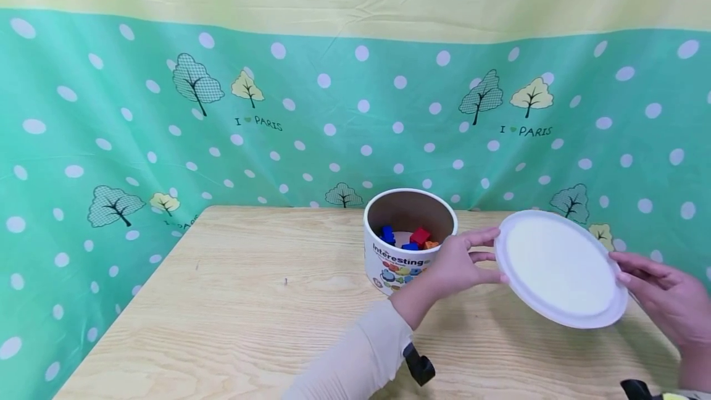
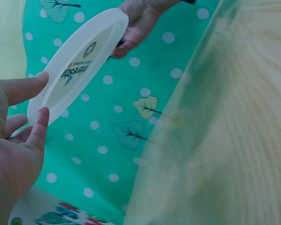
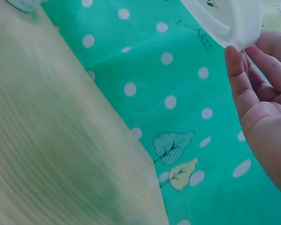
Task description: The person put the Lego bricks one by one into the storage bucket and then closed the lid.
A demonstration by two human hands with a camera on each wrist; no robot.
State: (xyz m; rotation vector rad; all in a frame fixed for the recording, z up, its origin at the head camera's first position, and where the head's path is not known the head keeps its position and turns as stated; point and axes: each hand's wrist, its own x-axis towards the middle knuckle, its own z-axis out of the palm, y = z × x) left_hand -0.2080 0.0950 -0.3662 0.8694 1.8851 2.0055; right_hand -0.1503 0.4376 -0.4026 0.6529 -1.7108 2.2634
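A round white lid is held in the air above the right part of the table, tilted, its plain side showing in the head view. My left hand grips its left edge between thumb and fingers. At the opposite edge my right hand pinches the rim. Printed lettering on the lid shows in the left wrist view. Left of the lid, behind my left forearm, stands an uncovered white bucket marked "Interesting". Inside it lie red, blue and orange blocks.
The light wooden table stretches to the left of the bucket. Close behind its back edge hangs a green and yellow curtain with white dots and printed trees. Black straps sit at my wrists.
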